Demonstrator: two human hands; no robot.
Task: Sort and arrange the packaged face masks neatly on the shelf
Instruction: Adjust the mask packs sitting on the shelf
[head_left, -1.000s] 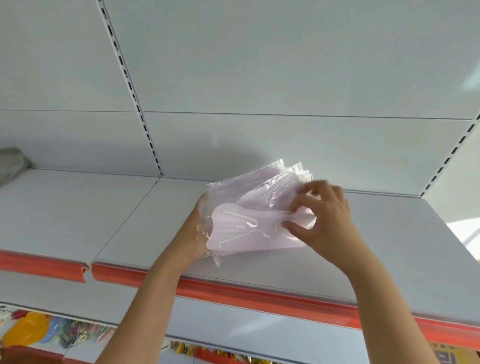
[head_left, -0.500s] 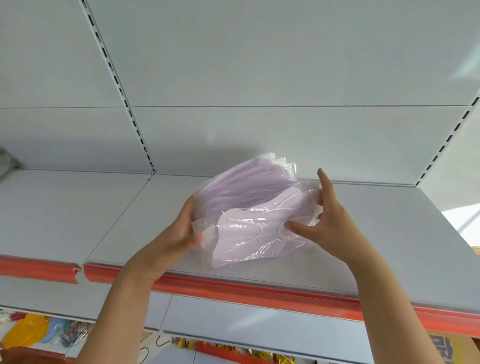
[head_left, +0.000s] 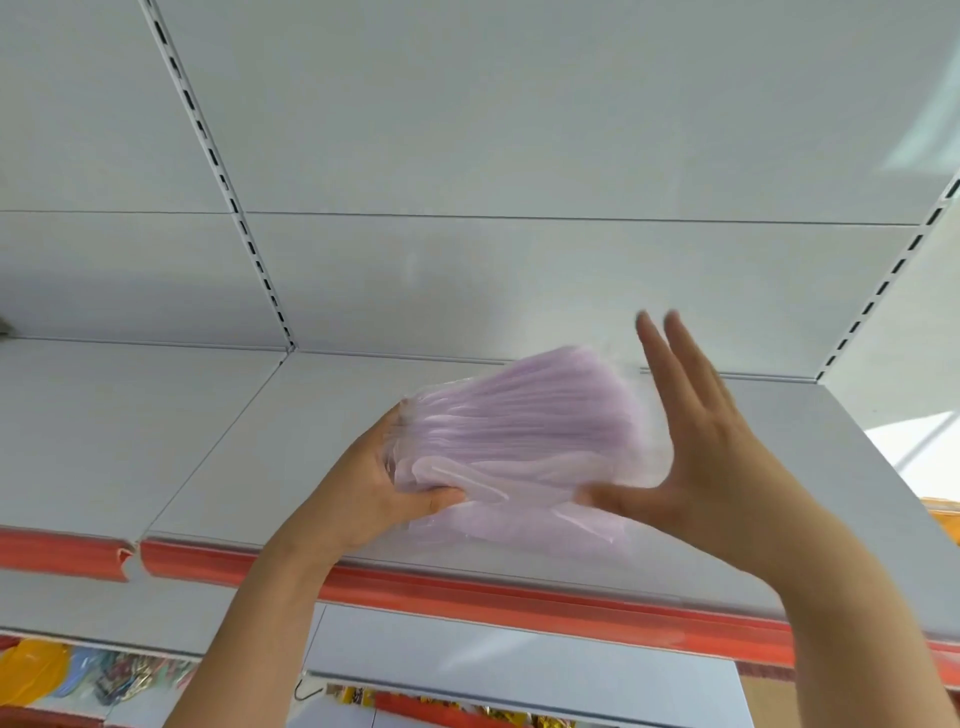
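Observation:
A stack of lilac face masks in clear plastic packs (head_left: 524, 431) is held on edge just above the white shelf (head_left: 218, 457). My left hand (head_left: 379, 483) grips the stack's left end, thumb under it and fingers behind. My right hand (head_left: 691, 441) is flat with straight fingers pointing up, its palm pressed against the stack's right end. The packs fan out slightly toward the right, and their far side is hidden.
The shelf has an orange front strip (head_left: 467, 587) and a white back panel with slotted uprights (head_left: 228, 187). A grey object (head_left: 4, 327) peeks in at the far left. Colourful goods (head_left: 78, 670) hang on the level below.
The stack has been turned from lying flat to standing on edge. My right hand has let go of its pinch and now presses flat against the right end.

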